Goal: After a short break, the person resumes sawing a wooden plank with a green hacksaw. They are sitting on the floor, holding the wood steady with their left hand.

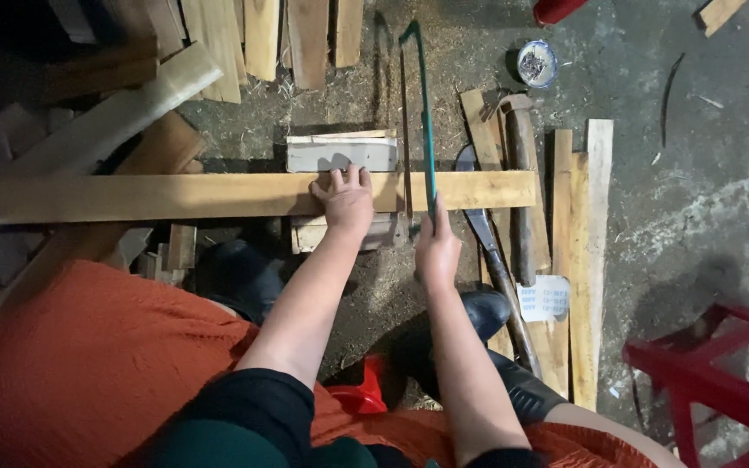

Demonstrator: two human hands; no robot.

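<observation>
A long wooden plank (158, 196) lies across a small wooden block support (341, 154) on the dirt floor. My left hand (344, 201) presses flat on the plank just left of the cut line. My right hand (437, 250) grips the handle of a green-framed hand saw (427, 130), whose blade crosses the plank and points away from me. The plank's right end (487, 189) sticks out past the saw. My legs in an orange garment and dark boots (487, 312) sit below the plank.
Loose boards (581, 260) lie at the right, with a machete-like blade (489, 251) and a hammer (520, 173) among them. A tin of nails (537, 63) stands at the back. More planks (253, 39) lean at the top. A red stool (721, 373) stands at the lower right.
</observation>
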